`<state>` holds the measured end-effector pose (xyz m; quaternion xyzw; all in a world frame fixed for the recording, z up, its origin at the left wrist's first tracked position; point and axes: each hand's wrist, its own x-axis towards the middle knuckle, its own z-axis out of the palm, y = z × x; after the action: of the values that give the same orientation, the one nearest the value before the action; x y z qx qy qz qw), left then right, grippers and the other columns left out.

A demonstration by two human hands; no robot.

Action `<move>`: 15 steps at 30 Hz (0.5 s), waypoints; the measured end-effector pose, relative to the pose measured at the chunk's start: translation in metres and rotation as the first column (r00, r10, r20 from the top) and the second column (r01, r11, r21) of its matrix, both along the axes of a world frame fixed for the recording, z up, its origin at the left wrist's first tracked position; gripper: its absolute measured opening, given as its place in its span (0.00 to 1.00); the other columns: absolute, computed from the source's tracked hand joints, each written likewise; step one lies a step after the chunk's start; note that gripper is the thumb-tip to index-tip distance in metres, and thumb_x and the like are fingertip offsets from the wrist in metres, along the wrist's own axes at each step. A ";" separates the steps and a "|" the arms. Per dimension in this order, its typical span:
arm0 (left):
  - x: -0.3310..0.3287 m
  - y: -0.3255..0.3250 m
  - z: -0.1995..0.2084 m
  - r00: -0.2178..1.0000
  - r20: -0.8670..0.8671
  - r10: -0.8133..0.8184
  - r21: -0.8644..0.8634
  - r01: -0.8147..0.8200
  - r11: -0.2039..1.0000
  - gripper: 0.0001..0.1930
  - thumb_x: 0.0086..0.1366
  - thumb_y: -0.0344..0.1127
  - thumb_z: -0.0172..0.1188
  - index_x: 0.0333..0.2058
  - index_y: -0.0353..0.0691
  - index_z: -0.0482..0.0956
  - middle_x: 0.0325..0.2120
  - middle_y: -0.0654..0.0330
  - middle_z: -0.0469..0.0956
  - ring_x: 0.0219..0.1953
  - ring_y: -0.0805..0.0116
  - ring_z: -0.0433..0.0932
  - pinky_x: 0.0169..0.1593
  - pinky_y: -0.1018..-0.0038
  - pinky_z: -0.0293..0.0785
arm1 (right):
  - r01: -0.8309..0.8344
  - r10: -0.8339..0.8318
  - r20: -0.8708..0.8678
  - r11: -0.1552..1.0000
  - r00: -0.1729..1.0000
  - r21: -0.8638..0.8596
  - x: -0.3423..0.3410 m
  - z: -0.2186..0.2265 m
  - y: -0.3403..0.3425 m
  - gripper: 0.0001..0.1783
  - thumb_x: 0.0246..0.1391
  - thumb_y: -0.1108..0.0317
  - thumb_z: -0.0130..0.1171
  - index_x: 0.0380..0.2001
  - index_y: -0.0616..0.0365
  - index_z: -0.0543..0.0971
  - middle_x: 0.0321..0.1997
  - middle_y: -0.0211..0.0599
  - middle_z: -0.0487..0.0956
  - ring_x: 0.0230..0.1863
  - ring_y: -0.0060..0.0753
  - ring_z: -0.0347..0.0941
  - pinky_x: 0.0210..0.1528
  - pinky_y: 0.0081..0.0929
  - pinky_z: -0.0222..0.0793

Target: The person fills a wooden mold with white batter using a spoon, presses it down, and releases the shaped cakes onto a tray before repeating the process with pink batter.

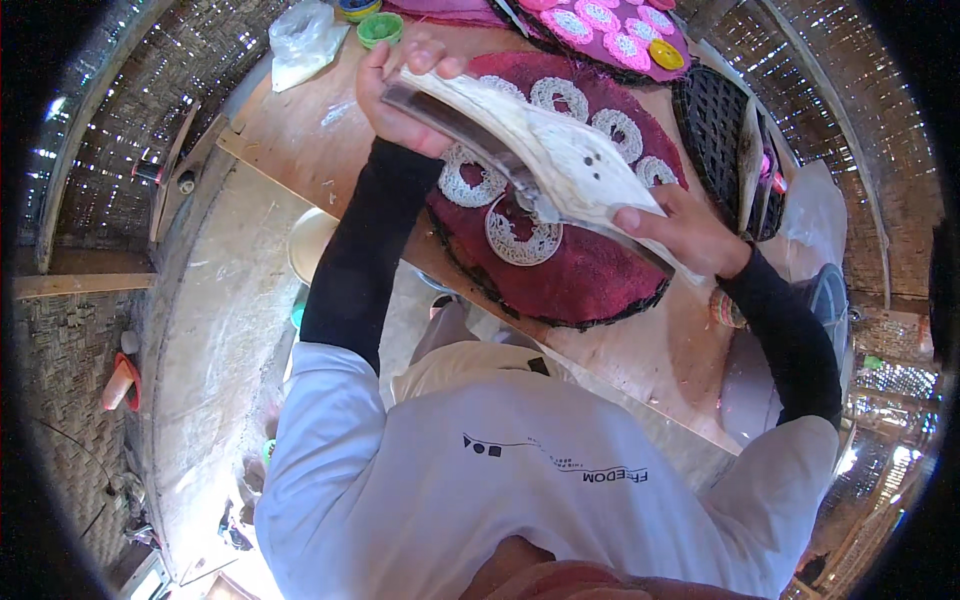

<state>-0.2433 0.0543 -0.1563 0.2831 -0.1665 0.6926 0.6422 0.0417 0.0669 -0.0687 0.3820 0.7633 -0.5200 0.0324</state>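
Flanking the maroon mat [600, 275]: green bowl [380, 29], black lattice [707, 125]; white rings [525, 248] being partly covered.
Above it, left hand [393, 100] and right hand [692, 232] are gripping the ends of a pale, dark-spotted board [560, 150].

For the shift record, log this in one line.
left hand: holds white panel, left end | right hand: holds right end | beneath: maroon mat, pale rings

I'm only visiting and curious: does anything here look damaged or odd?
One thing: the pale panel held above the maroon oval mat has a small cluster of dark spots on its streaky face. They stand out; I can't tell whether they're holes or stains.
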 end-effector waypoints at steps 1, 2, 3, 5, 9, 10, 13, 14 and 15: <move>-0.005 -0.004 -0.001 1.000 -0.001 0.001 -0.002 -0.001 1.000 0.11 0.61 0.45 0.39 0.24 0.47 0.61 0.20 0.72 0.64 0.33 0.72 0.69 0.45 0.61 0.62 | -0.001 0.001 -0.001 1.000 1.000 -0.002 -0.005 0.000 -0.003 0.34 0.45 0.40 0.52 0.29 0.68 0.77 0.21 0.29 0.72 0.23 0.18 0.63 0.24 0.18 0.59; -0.009 -0.008 -0.002 0.999 0.031 -0.006 -0.053 0.008 0.999 0.12 0.59 0.47 0.41 0.24 0.47 0.62 0.21 0.71 0.65 0.33 0.70 0.68 0.43 0.62 0.64 | -0.003 0.004 0.014 0.999 1.000 -0.046 -0.010 0.001 -0.005 0.34 0.45 0.40 0.52 0.29 0.68 0.77 0.20 0.28 0.71 0.22 0.17 0.63 0.23 0.18 0.58; -0.011 -0.012 -0.003 0.998 0.064 -0.011 -0.103 0.017 0.995 0.13 0.56 0.48 0.42 0.24 0.47 0.62 0.21 0.70 0.65 0.33 0.68 0.67 0.41 0.62 0.65 | -0.005 0.008 0.030 0.996 1.000 -0.088 -0.012 0.002 -0.007 0.33 0.44 0.39 0.52 0.28 0.67 0.77 0.19 0.28 0.71 0.21 0.16 0.62 0.22 0.17 0.57; -0.008 -0.022 -0.008 0.997 0.070 0.025 -0.130 -0.016 0.991 0.12 0.56 0.48 0.42 0.25 0.47 0.62 0.22 0.70 0.65 0.34 0.68 0.68 0.41 0.62 0.66 | -0.012 0.017 0.045 0.995 0.999 -0.099 -0.011 -0.001 -0.008 0.33 0.44 0.39 0.52 0.28 0.67 0.77 0.19 0.27 0.71 0.21 0.16 0.62 0.21 0.17 0.57; 0.008 -0.031 -0.020 0.998 0.067 -0.005 -0.161 0.016 0.987 0.14 0.57 0.50 0.42 0.27 0.46 0.62 0.24 0.69 0.65 0.35 0.67 0.68 0.43 0.62 0.66 | 0.012 -0.001 0.078 0.989 0.997 -0.149 0.000 0.004 -0.014 0.33 0.44 0.39 0.52 0.27 0.65 0.77 0.19 0.26 0.71 0.20 0.15 0.63 0.21 0.16 0.58; 0.013 -0.032 -0.021 0.995 0.092 -0.027 -0.201 0.045 0.978 0.16 0.57 0.52 0.41 0.29 0.46 0.63 0.23 0.69 0.65 0.35 0.66 0.68 0.44 0.62 0.65 | 0.003 0.008 0.077 0.990 0.997 -0.144 0.004 0.011 -0.014 0.33 0.44 0.39 0.52 0.27 0.65 0.77 0.19 0.26 0.71 0.20 0.15 0.63 0.21 0.16 0.58; 0.029 -0.029 -0.005 0.985 0.081 -0.155 -0.065 0.160 0.985 0.26 0.58 0.57 0.39 0.43 0.41 0.64 0.32 0.63 0.68 0.42 0.62 0.67 0.50 0.60 0.62 | 0.088 -0.044 0.198 0.971 0.979 -0.222 0.021 0.030 -0.017 0.30 0.45 0.41 0.54 0.27 0.64 0.77 0.18 0.26 0.71 0.20 0.15 0.65 0.22 0.15 0.60; 0.036 -0.032 0.011 0.995 -0.048 -0.086 -0.090 0.081 0.993 0.31 0.57 0.60 0.39 0.48 0.39 0.60 0.38 0.59 0.67 0.46 0.61 0.65 0.52 0.60 0.58 | 0.083 -0.071 0.071 0.977 0.995 -0.197 0.029 0.031 -0.019 0.28 0.45 0.43 0.54 0.27 0.63 0.77 0.19 0.26 0.72 0.21 0.15 0.66 0.22 0.15 0.61; 0.041 -0.035 0.024 0.983 -0.182 -0.012 -0.102 -0.007 0.995 0.36 0.56 0.63 0.39 0.53 0.38 0.56 0.45 0.55 0.65 0.50 0.59 0.62 0.55 0.59 0.55 | 0.076 -0.088 -0.064 0.983 0.994 -0.168 0.037 0.033 -0.019 0.26 0.46 0.45 0.55 0.28 0.63 0.77 0.19 0.26 0.72 0.21 0.15 0.66 0.22 0.14 0.61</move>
<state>-0.2020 0.0193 -0.1326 0.3118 -0.0716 0.6706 0.6693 0.0783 0.0476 -0.0357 0.3903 0.7018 -0.5957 0.0155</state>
